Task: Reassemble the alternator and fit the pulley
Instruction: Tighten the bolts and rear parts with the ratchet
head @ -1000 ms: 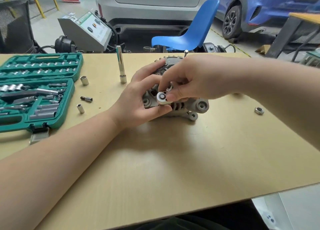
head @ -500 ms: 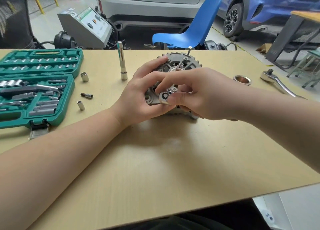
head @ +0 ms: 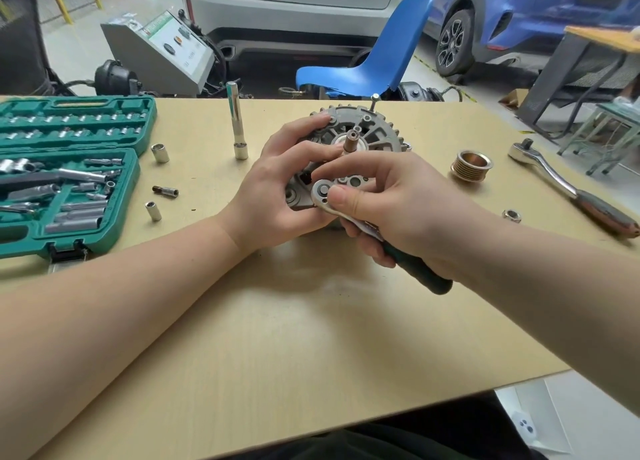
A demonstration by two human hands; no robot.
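I see the alternator (head: 363, 137) at table centre, shaft up, well back from the near edge of the table (head: 311, 338), with bare wood at 6 o'clock. My left hand (head: 277, 189) cups its 9 o'clock side, fingers curled on the housing. My right hand (head: 391, 203) grips a small green-handled ratchet (head: 323, 191), head on the housing's near rim. At 3 o'clock sit the pulley (head: 471, 165), a nut (head: 511, 215) and a large ratchet (head: 568, 189); at 9 o'clock, the socket case (head: 69, 182).
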